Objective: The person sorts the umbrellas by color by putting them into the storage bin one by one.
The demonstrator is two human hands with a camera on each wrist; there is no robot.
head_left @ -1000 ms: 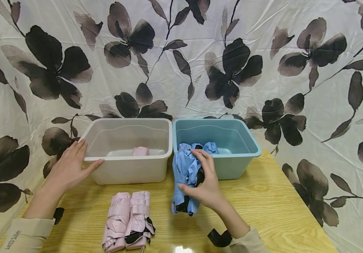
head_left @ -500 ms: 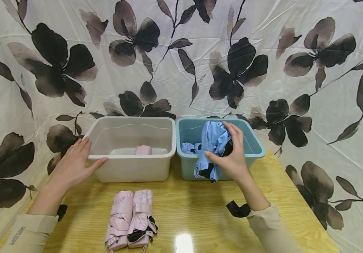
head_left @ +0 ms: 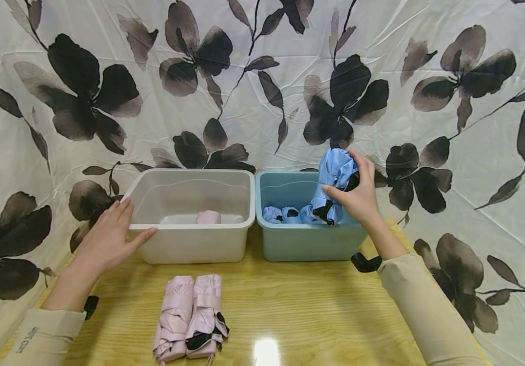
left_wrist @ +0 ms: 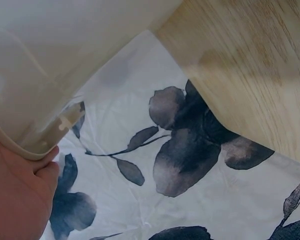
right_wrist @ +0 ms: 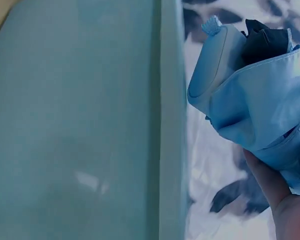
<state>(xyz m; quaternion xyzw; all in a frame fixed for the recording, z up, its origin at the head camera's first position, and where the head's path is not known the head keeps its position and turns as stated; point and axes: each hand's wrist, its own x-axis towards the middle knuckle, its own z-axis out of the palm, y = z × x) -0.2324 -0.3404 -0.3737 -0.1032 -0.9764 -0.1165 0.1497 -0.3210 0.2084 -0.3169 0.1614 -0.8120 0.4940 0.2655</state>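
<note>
My right hand (head_left: pixel 358 195) grips a folded blue umbrella (head_left: pixel 335 168) with black showing in its folds, over the right part of the blue bin (head_left: pixel 312 244). In the right wrist view the umbrella (right_wrist: pixel 260 95) appears beside the bin's rim, with my thumb against it. Blue folded umbrellas (head_left: pixel 272 214) stand in that bin's left part. My left hand (head_left: pixel 106 239) rests with extended fingers on the left front corner of the off-white bin (head_left: pixel 189 246); the left wrist view shows it at the rim (left_wrist: pixel 32 155). One pink rolled umbrella (head_left: pixel 209 217) is inside.
Two pink folded umbrellas (head_left: pixel 173 317) lie side by side on the wooden table (head_left: pixel 289 300), in front of the off-white bin. Behind both bins hangs a white floral cloth (head_left: pixel 262 137). The bins stand against each other near it.
My right hand has lifted the blue umbrella from in front of the bins up and to the right, over the blue bin. The left hand keeps its place on the off-white bin.
</note>
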